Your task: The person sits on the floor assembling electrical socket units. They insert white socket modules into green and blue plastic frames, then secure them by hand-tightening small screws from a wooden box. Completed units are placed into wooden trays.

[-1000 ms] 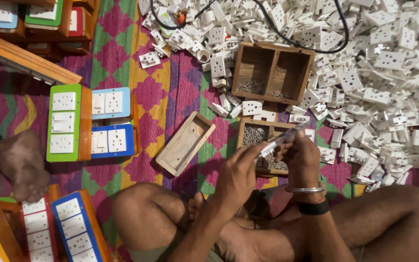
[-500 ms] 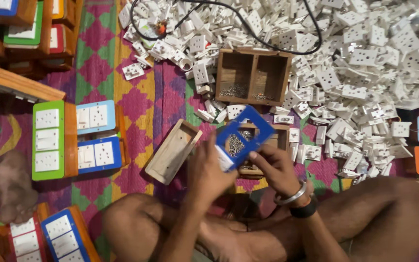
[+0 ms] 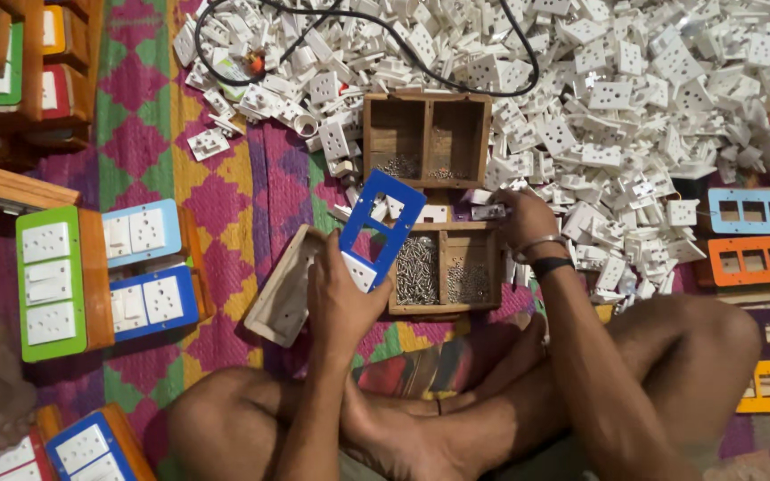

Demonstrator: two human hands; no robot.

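Since half a second ago, the blue plate (image 3: 376, 227) has been given over to the left hand (image 3: 342, 298) alone, and the right hand (image 3: 520, 221) has been moved off to the edge of the white socket pile (image 3: 634, 116), where a small white part (image 3: 489, 212) is touched.

The work is done on the floor, which is covered by a patterned mat (image 3: 225, 178) in pink, purple, yellow and green. The upper right of the mat is buried under the white sockets and switches, and a black cable (image 3: 456, 85) is looped across them. Two divided wooden boxes are set before the crossed legs: an upper box (image 3: 427, 138), and a lower box (image 3: 443, 267) holding screws. An open wooden case (image 3: 285, 289) lies just left of the left hand. Finished boards in green and blue (image 3: 100, 272) are seen at the left, and empty orange and blue frames (image 3: 750, 236) at the right.

The plate is a flat blue rectangle with rectangular cut-outs and one white socket fitted at its lower end. It is held above the gap between the case and the lower box, its face turned up to the camera. Its long axis runs from lower left to upper right, tilted off vertical.

The left fingers are pressed on the plate's lower end, pinching it. The right fingers are curled at the white part; whether it is gripped cannot be told.
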